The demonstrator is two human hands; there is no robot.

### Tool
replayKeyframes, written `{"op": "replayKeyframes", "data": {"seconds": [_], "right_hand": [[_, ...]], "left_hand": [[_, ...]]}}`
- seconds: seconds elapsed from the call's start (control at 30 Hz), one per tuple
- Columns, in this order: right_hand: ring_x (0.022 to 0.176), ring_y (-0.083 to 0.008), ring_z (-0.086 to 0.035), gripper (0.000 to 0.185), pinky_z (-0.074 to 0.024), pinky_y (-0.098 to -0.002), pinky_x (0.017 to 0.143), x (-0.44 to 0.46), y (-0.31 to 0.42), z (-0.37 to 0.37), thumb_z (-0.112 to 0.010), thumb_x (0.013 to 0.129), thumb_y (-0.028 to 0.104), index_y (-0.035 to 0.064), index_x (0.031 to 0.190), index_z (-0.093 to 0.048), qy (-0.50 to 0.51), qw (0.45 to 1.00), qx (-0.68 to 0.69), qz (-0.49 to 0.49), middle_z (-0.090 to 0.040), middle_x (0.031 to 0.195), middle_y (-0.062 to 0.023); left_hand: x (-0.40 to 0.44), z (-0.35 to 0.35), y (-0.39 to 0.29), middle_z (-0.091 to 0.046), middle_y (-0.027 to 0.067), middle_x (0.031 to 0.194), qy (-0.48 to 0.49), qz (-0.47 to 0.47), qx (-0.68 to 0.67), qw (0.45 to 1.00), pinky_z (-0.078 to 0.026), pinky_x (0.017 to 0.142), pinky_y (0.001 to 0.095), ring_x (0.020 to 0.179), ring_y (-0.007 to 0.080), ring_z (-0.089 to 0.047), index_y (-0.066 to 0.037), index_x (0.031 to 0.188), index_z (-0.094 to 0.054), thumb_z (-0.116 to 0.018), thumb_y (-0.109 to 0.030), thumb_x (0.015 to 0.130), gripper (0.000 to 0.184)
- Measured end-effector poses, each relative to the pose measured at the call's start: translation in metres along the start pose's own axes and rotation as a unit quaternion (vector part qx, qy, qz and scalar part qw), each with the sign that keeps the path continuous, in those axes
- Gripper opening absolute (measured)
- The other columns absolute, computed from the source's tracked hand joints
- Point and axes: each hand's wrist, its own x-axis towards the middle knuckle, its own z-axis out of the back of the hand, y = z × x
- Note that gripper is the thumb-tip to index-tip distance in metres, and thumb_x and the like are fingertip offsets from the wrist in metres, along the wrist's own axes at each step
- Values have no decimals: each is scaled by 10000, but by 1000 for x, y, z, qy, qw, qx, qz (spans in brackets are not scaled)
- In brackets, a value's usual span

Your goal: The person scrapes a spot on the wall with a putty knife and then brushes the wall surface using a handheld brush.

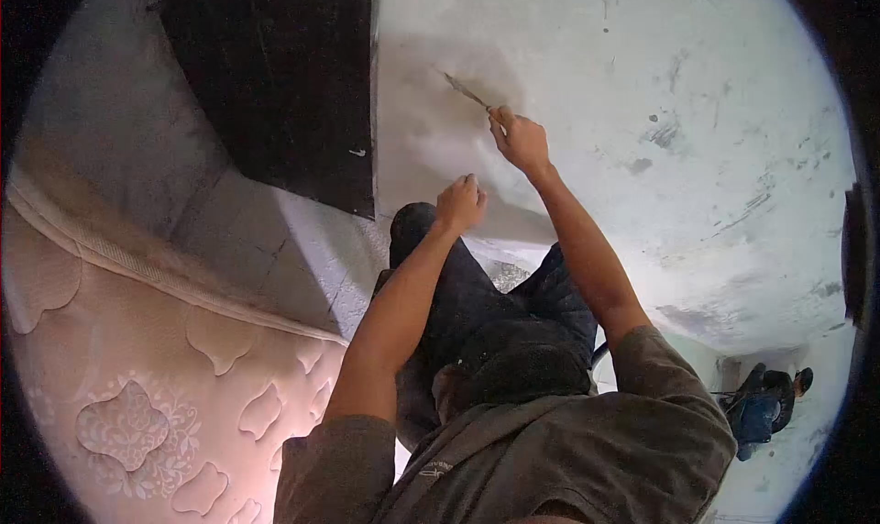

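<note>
A putty knife (468, 91) is gripped in my right hand (521, 142), its narrow-looking blade pointing up and left at the pale wall (587, 93). The handle is mostly covered by my fingers. Whether the blade tip touches the wall is unclear from here. Lower and to the left, my left hand (462, 203) is closed above my knee, in front of the wall. Its curled fingers hide whatever may be inside them.
A dark door-like panel (284, 84) stands at the upper left, beside the wall. A quilted pink mattress (183, 386) fills the lower left. Grey floor (266, 240) shows between them. Dark scuffs mark the wall. Another person (768, 405) is at the far right.
</note>
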Motion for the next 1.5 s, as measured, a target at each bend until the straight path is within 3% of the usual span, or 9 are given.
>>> {"op": "replayKeyframes", "data": {"seconds": [0.07, 0.2, 0.27, 0.37, 0.67, 0.77, 0.9, 1.4, 1.5], "right_hand": [[561, -323, -603, 172, -474, -418, 479, 1, 2, 1, -543, 872, 232, 85, 959, -523, -60, 997, 48, 14, -626, 678, -140], [577, -315, -606, 170, -475, -428, 491, -3, 7, 8, -543, 867, 232, 100, 975, -546, -69, 995, 65, -42, -626, 677, -127], [598, -306, -613, 152, -475, -433, 500, -4, 3, 10, -551, 861, 226, 110, 959, -557, -24, 999, 44, 0, -629, 684, -118], [602, -304, -615, 149, -478, -428, 509, -5, 7, 5, -548, 864, 224, 115, 963, -568, -84, 991, 93, -43, -633, 691, -114], [636, -320, -615, 164, -487, -436, 555, -4, 4, 4, -538, 873, 241, 115, 974, -564, -4, 997, 60, -49, -645, 735, -120], [631, -343, -608, 169, -470, -444, 537, -7, 2, 4, -543, 879, 244, 83, 930, -541, -93, 985, 142, -43, -630, 702, -142], [627, -316, -619, 195, -492, -426, 557, -5, -4, 3, -551, 865, 252, 110, 997, -567, -32, 994, 87, -65, -648, 743, -119], [606, -316, -606, 182, -473, -414, 524, -6, -10, 2, -566, 856, 256, 102, 954, -575, -42, 995, 85, -35, -618, 673, -133], [617, -323, -607, 185, -475, -423, 536, -6, -9, 4, -550, 865, 268, 98, 936, -572, -106, 982, 144, -69, -620, 680, -134]], "left_hand": [[1, -2, 1, -587, 201, 903, -10, -6, 6, 1000, -458, 756, 496, 846, 395, -584, -17, 913, -516, -516, -239, 835, 235], [1, -4, 2, -590, 167, 884, -24, -11, 2, 1000, -470, 741, 486, 837, 376, -593, -21, 918, -517, -576, -206, 802, 226], [-1, -4, -1, -589, 168, 883, -13, -12, 10, 1000, -469, 738, 488, 833, 376, -593, -21, 919, -515, -577, -206, 802, 227], [1, 0, 0, -588, 169, 883, -17, -18, 18, 1000, -469, 732, 489, 824, 377, -593, -23, 917, -511, -576, -208, 804, 227], [0, -5, 3, -587, 168, 897, -10, -28, 10, 1000, -465, 729, 493, 821, 381, -592, -43, 914, -517, -561, -223, 815, 210], [-1, -3, 3, -593, 174, 895, -5, -23, 11, 1000, -465, 728, 493, 834, 381, -592, -47, 918, -520, -559, -222, 815, 207], [0, -4, 0, -600, 181, 900, -6, -14, 5, 1000, -467, 726, 493, 842, 384, -594, -44, 923, -520, -563, -213, 812, 207], [1, -4, 2, -590, 174, 919, 28, -14, -5, 1000, -464, 729, 494, 837, 389, -587, -35, 906, -507, -567, -209, 818, 205], [1, -6, 3, -590, 169, 923, 6, -25, 3, 1000, -465, 733, 490, 839, 387, -587, -34, 910, -507, -569, -208, 818, 206]]}}
